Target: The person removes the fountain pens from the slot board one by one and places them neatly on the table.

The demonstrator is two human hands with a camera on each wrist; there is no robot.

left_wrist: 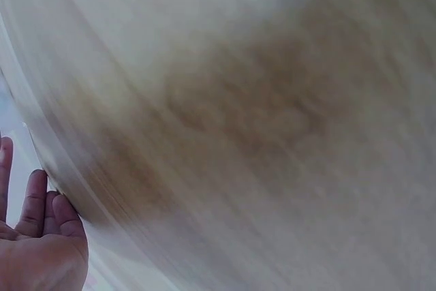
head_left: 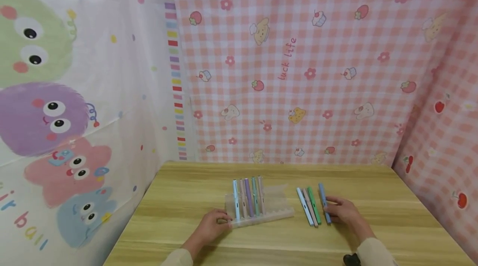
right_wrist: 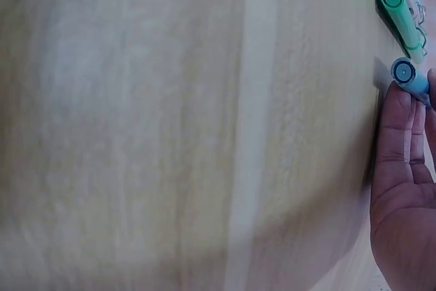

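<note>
A clear plastic pen tray (head_left: 263, 218) with a notched front strip lies left of the table's middle, with several capped pens (head_left: 249, 199) side by side in it. At its left end, my left hand (head_left: 213, 228) grips the strip between thumb and fingers; the left wrist view shows this hand (left_wrist: 48, 236) with its fingers bent, the tray not clearly seen. Right of the tray, my right hand (head_left: 347, 213) pinches a blue pen (head_left: 324, 203). This pen's round end (right_wrist: 404, 71) shows at the fingertips in the right wrist view.
Beside the blue pen lie a light blue pen (head_left: 305, 207), a pinkish pen (head_left: 311, 208) and a green pen (head_left: 314, 206). The wooden table (head_left: 179, 191) meets a checked cloth (head_left: 298, 133) at the back and a printed curtain (head_left: 123, 141) at left. A small black object (head_left: 352, 259) is by the right sleeve.
</note>
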